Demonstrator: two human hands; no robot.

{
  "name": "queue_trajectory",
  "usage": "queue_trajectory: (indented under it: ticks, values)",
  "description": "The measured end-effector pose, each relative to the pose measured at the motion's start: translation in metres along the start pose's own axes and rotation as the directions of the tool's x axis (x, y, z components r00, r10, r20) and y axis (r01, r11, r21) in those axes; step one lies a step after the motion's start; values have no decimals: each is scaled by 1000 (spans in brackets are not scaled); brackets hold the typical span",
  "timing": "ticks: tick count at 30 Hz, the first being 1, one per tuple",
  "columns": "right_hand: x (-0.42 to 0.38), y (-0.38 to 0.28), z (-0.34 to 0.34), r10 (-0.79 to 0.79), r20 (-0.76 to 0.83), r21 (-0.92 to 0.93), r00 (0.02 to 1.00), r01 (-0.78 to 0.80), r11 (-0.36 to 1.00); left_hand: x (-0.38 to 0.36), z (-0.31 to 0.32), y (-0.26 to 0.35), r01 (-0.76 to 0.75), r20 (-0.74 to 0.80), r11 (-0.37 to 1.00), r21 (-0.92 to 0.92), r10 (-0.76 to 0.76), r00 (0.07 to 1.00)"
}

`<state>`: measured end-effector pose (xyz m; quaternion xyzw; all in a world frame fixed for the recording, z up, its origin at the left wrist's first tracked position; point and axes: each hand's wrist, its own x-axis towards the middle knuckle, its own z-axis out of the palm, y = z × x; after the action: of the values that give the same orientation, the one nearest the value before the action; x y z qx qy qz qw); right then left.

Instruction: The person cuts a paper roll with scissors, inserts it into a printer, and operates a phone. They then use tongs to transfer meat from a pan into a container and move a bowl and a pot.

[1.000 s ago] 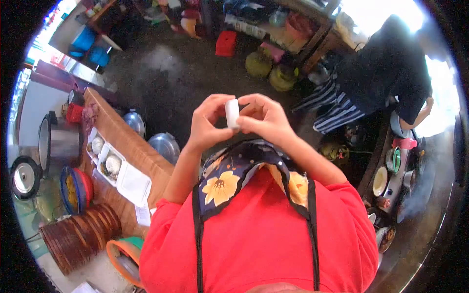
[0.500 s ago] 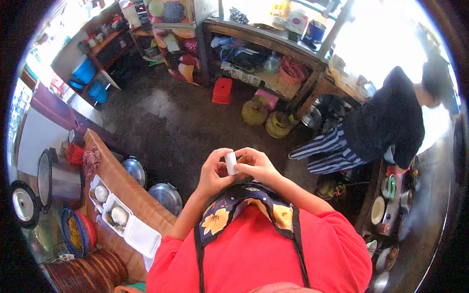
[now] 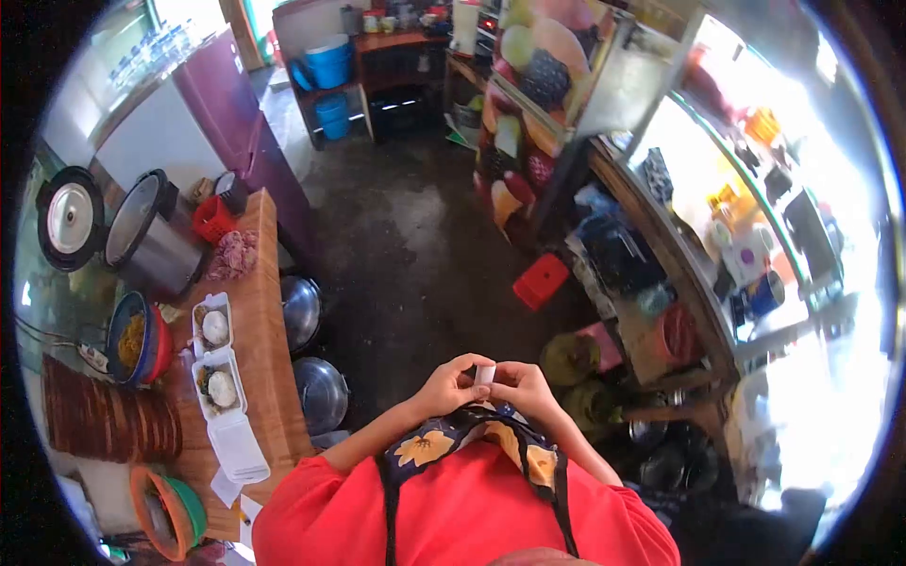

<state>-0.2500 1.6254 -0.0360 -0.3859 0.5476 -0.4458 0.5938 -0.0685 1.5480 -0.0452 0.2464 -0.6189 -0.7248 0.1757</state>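
Note:
In front of my apron, my left hand (image 3: 451, 385) and my right hand (image 3: 525, 389) meet around a small white cylinder (image 3: 484, 374). Fingers of both hands are closed on it; I cannot make out exactly what it is. The dark apron (image 3: 425, 447) with yellow flowers lies just below them. To the left, on the wooden table (image 3: 267, 311), sits an open white foam box (image 3: 238, 448) with a mound of rice (image 3: 223, 389) inside. Beyond it is another foam box holding rice (image 3: 215, 327).
A large metal pot (image 3: 156, 236), a red basket (image 3: 213, 219) and a blue bowl (image 3: 125, 325) of yellowish food stand along the left. Lidded metal pots (image 3: 322, 394) are beside the table. A red stool (image 3: 541, 281) stands on the floor near cluttered shelves at right.
My view has swung left, toward the table and purple fridge. Both hands keep hold of the white cylinder, now showing less between the fingers. The co-worker at right is no longer clearly visible.

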Motion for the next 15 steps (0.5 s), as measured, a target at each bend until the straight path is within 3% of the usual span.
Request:
queue_trajectory:
  ticks: [3, 6, 8, 11, 12, 14, 15]
  values:
    - [66, -37, -33, 50, 122, 62, 991, -58, 996, 48, -29, 31, -9, -94, 997, -83, 1, 996]
    - [135, -55, -45, 41, 263, -72, 964, -23, 997, 80, -60, 36, -77, -230, 996, -48, 64, 971]
    - [175, -69, -38, 20, 286, -124, 958, 16, 992, 93, -73, 42, -128, -388, 991, 35, 131, 912]
    - [235, -81, -11, 8, 414, -323, 910, 138, 936, 89, -114, 51, -81, -553, 995, 61, 102, 827]
    - [254, -83, 1, -8, 440, -319, 898, 165, 933, 86, -130, 51, -63, -599, 994, 90, 105, 794]
    - [289, -94, 10, 36, 500, -317, 865, 144, 937, 93, -152, 55, -100, -660, 962, 254, 248, 709]
    - [311, -96, 27, 40, 533, -336, 845, 168, 927, 88, -174, 54, -121, -685, 976, 179, 212, 697]
